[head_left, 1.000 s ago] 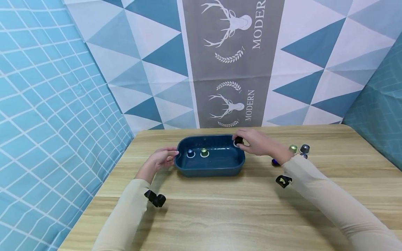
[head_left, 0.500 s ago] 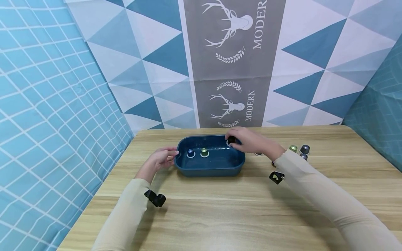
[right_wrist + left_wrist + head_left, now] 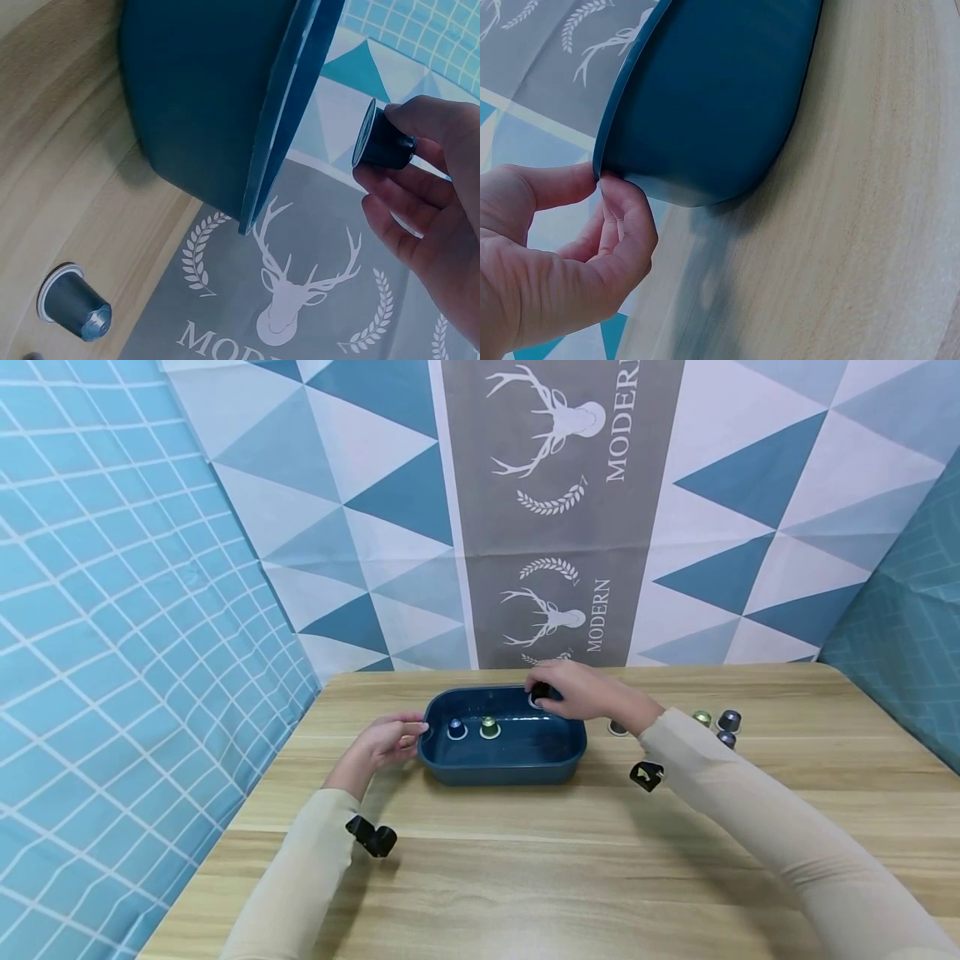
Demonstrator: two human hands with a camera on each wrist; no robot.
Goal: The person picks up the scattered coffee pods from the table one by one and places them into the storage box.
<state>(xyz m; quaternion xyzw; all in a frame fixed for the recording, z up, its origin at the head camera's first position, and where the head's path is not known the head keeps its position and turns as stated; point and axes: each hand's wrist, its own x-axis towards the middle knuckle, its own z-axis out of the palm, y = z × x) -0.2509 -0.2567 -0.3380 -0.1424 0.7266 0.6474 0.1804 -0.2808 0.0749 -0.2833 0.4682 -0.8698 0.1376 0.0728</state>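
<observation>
My left hand (image 3: 384, 740) pinches the left end of a dark blue oblong dish (image 3: 502, 774) between thumb and fingers, at the rim, as the left wrist view shows. A blue coffee capsule (image 3: 456, 727) and a green coffee capsule (image 3: 489, 727) stand in the dish's left half. Over the dish's right back part, my right hand (image 3: 581, 689) holds a black coffee capsule (image 3: 386, 141) between thumb and fingertips. In the right wrist view this capsule is held above the rim, its foil lid facing left.
A dark capsule (image 3: 75, 301) stands on the wooden table (image 3: 480, 877) just right of the dish. Farther right are a green capsule (image 3: 702, 718), a grey capsule (image 3: 729, 721) and another dark capsule (image 3: 726, 739). Patterned cloth (image 3: 375, 485) hangs behind the table.
My right hand has moved left over the dish with the black capsule, from the right rim inward. The left hand keeps its place on the rim.
</observation>
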